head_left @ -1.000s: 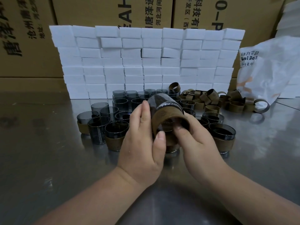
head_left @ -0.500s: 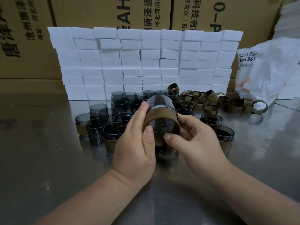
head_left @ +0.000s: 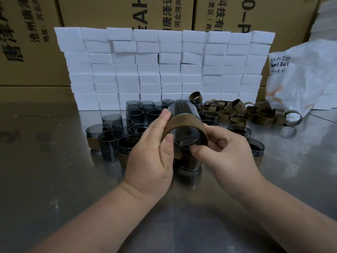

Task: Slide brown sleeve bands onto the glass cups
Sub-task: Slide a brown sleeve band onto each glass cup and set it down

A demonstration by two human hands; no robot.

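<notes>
On the steel table [head_left: 54, 179], a cluster of smoky glass cups [head_left: 113, 128] stands at left, some already wearing brown bands. The left hand [head_left: 151, 154] grips the left side of a tilted glass cup [head_left: 184, 109] held above the table, its base facing the camera. A brown sleeve band [head_left: 182, 123] encircles the cup's base end. The right hand [head_left: 224, 152] pinches the band's right side and lower rim. Further right lie loose brown bands [head_left: 237, 110] and a white plastic bag [head_left: 306, 79].
</notes>
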